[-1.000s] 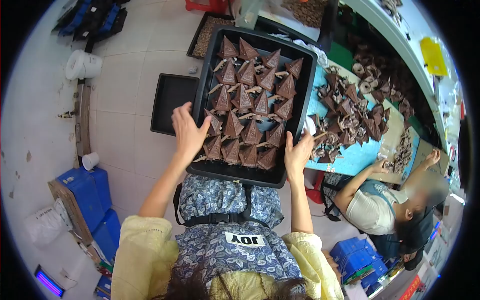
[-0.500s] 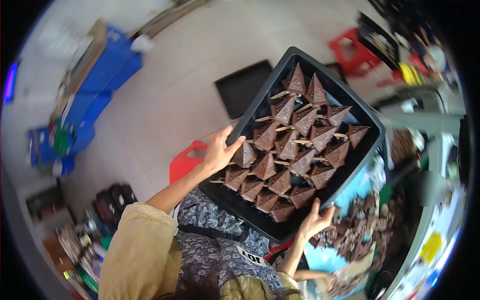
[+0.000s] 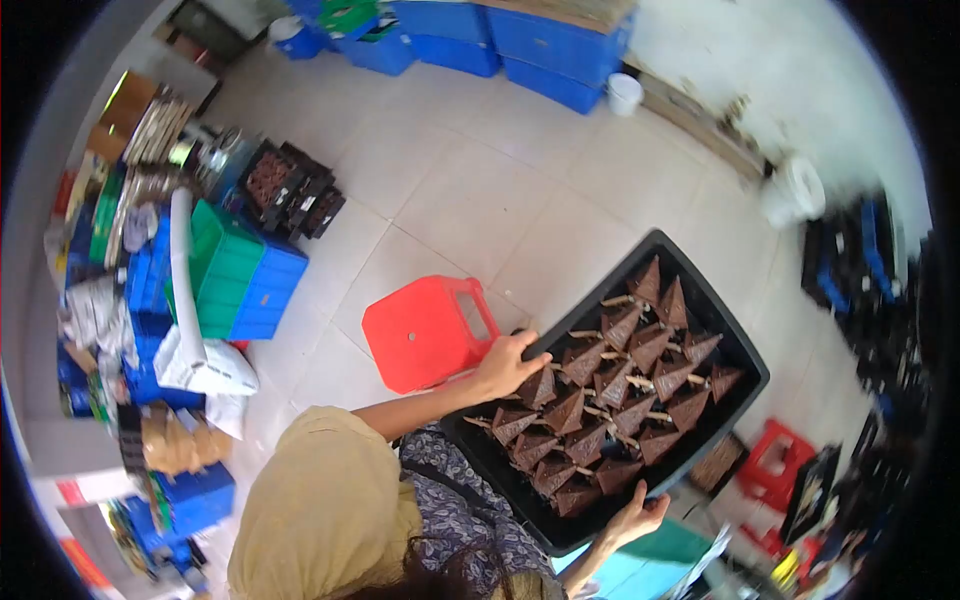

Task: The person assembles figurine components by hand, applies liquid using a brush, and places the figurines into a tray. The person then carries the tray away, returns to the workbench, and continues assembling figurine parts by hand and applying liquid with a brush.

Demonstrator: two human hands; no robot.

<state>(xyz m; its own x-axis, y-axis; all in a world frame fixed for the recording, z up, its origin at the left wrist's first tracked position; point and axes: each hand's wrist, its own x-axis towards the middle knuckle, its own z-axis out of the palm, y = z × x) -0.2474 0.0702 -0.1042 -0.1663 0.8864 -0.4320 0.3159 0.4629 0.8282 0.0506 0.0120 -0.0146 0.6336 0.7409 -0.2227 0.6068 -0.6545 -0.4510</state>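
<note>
A black plastic tray (image 3: 545, 530) is held out in front of my body, tilted across the view. On it lie rows of dark brown, pointed, tree-like pieces (image 3: 613, 387), many with a thin pale stick. My left hand (image 3: 508, 368) grips the tray's left edge, thumb over the rim. At the near right edge my right hand (image 3: 638, 517) is closed on the rim, its lower fingers partly hidden under the tray.
A red stool (image 3: 415, 335) stands on the tiled floor just left of the tray. Green and blue crates (image 3: 235, 275) and stacked black trays (image 3: 285, 190) are at the left. Blue bins (image 3: 560, 55) line the far wall, with white buckets (image 3: 795, 190) to the right. Another red stool (image 3: 775, 463) stands at the right.
My view has swung left, so the blue bins moved from the left to the top and the red stool came into full view. Both hands keep hold of the tray, now lower in view.
</note>
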